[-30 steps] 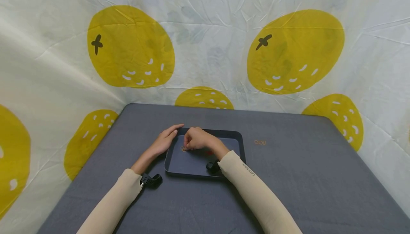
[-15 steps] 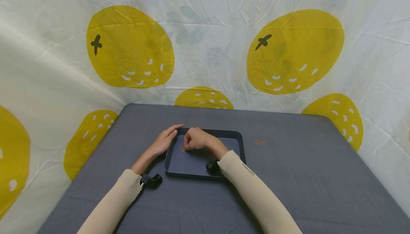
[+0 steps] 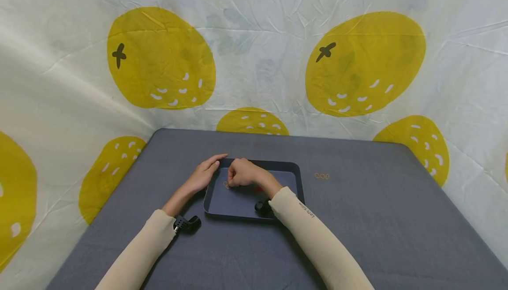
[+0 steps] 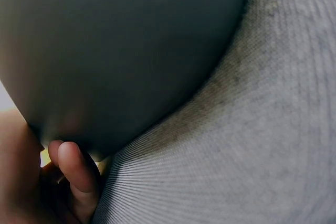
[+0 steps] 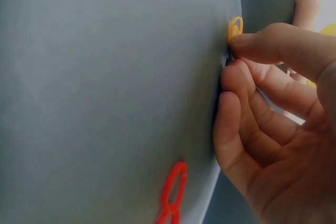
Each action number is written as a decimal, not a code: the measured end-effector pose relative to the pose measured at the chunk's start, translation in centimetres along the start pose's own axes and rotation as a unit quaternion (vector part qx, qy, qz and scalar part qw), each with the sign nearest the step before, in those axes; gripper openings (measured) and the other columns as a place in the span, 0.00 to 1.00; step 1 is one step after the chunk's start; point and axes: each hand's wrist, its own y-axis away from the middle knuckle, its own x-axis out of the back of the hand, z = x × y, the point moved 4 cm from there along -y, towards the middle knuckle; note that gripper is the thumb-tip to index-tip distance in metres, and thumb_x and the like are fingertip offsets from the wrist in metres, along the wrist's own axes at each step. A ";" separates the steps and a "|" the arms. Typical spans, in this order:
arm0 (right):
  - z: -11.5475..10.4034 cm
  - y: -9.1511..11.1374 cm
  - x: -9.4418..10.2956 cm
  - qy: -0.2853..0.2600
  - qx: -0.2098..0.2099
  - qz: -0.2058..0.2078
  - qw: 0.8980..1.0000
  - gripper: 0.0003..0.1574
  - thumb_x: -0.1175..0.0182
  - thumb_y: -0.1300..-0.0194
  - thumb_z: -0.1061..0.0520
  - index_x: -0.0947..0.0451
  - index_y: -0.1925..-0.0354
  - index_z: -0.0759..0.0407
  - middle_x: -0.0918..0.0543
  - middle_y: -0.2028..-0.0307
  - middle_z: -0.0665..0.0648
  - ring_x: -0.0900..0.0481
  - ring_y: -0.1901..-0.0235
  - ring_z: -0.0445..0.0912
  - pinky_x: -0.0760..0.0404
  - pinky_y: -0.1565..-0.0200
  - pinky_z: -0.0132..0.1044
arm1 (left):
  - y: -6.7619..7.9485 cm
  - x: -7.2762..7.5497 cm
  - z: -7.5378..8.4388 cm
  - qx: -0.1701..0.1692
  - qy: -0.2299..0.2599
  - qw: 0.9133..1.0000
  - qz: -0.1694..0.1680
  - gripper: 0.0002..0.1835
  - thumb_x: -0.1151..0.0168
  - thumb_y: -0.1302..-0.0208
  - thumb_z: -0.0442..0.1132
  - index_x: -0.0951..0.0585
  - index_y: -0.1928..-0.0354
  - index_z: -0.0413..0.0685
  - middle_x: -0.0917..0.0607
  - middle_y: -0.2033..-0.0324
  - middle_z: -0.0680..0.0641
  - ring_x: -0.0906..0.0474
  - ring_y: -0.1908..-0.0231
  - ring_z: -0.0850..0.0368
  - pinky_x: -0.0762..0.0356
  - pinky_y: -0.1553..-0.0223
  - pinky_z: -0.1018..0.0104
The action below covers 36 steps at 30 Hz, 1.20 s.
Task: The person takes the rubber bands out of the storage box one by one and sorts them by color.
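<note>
A dark grey shallow tray (image 3: 238, 210) sits on the table. My right hand (image 3: 245, 171) is inside it, near the left side. In the right wrist view, the thumb and index finger of the right hand (image 5: 283, 87) pinch a yellow rubber band (image 5: 237, 24), whose loop sticks out past the fingertips. A red rubber band (image 5: 172, 195) lies on the tray floor, partly under the right wrist in the head view. My left hand (image 3: 202, 176) rests along the tray's left rim with fingers extended. In the left wrist view, its fingers (image 4: 76, 166) touch the tray's outer wall (image 4: 147, 66).
Right of the tray, 3 orange rubber bands (image 3: 322, 176) lie in a row on the grey table (image 3: 389, 210). A white cloth with yellow fruit prints (image 3: 262, 69) hangs behind and beside the table. Black wrist cameras (image 3: 188, 224) hang below the wrists.
Almost nothing differs. My right fingers stay at the same spot over the yellow rubber band with only a tiny shift, and the left hand keeps its place at the rim.
</note>
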 end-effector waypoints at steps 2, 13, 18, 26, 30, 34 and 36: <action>0.0 0.0 0.0 -0.001 0.000 0.000 1.000 0.13 0.36 0.40 0.56 0.17 0.81 0.49 0.22 0.85 0.46 0.27 0.84 0.40 0.30 0.77 0.30 | -0.1 0.0 -0.1 0.001 -0.002 1.000 0.001 0.23 0.62 0.22 0.41 0.34 0.30 0.48 0.34 0.31 0.40 0.40 0.30 0.40 0.40 0.34 0.41; 0.1 0.3 0.4 -0.028 -0.002 0.001 1.000 0.10 0.37 0.40 0.58 0.16 0.78 0.49 0.17 0.81 0.46 0.21 0.80 0.40 0.23 0.75 0.31 | -1.6 -0.5 -4.0 -0.004 0.003 1.000 0.017 0.22 0.62 0.22 0.43 0.34 0.30 0.56 0.34 0.30 0.45 0.41 0.29 0.43 0.41 0.34 0.39; 0.0 0.7 0.8 -0.059 -0.006 -0.003 0.998 0.08 0.37 0.40 0.60 0.15 0.75 0.53 0.15 0.78 0.48 0.16 0.77 0.42 0.18 0.72 0.33 | -1.7 -0.6 -4.4 -0.008 -0.001 1.000 0.023 0.22 0.61 0.22 0.45 0.33 0.31 0.60 0.33 0.31 0.48 0.40 0.30 0.45 0.40 0.34 0.41; 0.7 1.2 1.4 -0.086 -0.006 -0.009 0.996 0.08 0.36 0.42 0.62 0.17 0.77 0.54 0.15 0.80 0.50 0.15 0.78 0.43 0.16 0.72 0.36 | -1.6 -0.8 -4.5 0.002 -0.001 1.000 0.023 0.21 0.61 0.22 0.48 0.32 0.31 0.64 0.32 0.31 0.51 0.39 0.30 0.48 0.39 0.34 0.43; 1.0 1.5 1.7 -0.096 -0.005 -0.009 0.995 0.06 0.35 0.42 0.62 0.17 0.75 0.55 0.15 0.79 0.51 0.15 0.78 0.44 0.15 0.71 0.37 | -1.7 -0.8 -4.4 -0.006 -0.001 1.000 0.023 0.22 0.61 0.22 0.47 0.33 0.31 0.60 0.32 0.31 0.49 0.39 0.30 0.46 0.40 0.34 0.42; 1.2 1.8 2.1 -0.107 -0.003 -0.008 0.994 0.04 0.36 0.41 0.62 0.16 0.72 0.58 0.14 0.77 0.52 0.15 0.76 0.45 0.15 0.70 0.37 | -1.8 -0.8 -4.5 -0.008 0.006 1.000 0.017 0.22 0.62 0.21 0.43 0.34 0.30 0.55 0.33 0.30 0.45 0.40 0.30 0.43 0.41 0.34 0.40; 1.4 1.9 2.4 -0.116 -0.004 -0.007 0.993 0.04 0.37 0.40 0.63 0.16 0.71 0.60 0.13 0.75 0.53 0.15 0.75 0.46 0.15 0.69 0.39 | -1.9 -0.9 -4.5 -0.004 0.008 1.000 0.013 0.22 0.63 0.21 0.41 0.34 0.29 0.51 0.34 0.30 0.43 0.40 0.30 0.41 0.41 0.34 0.39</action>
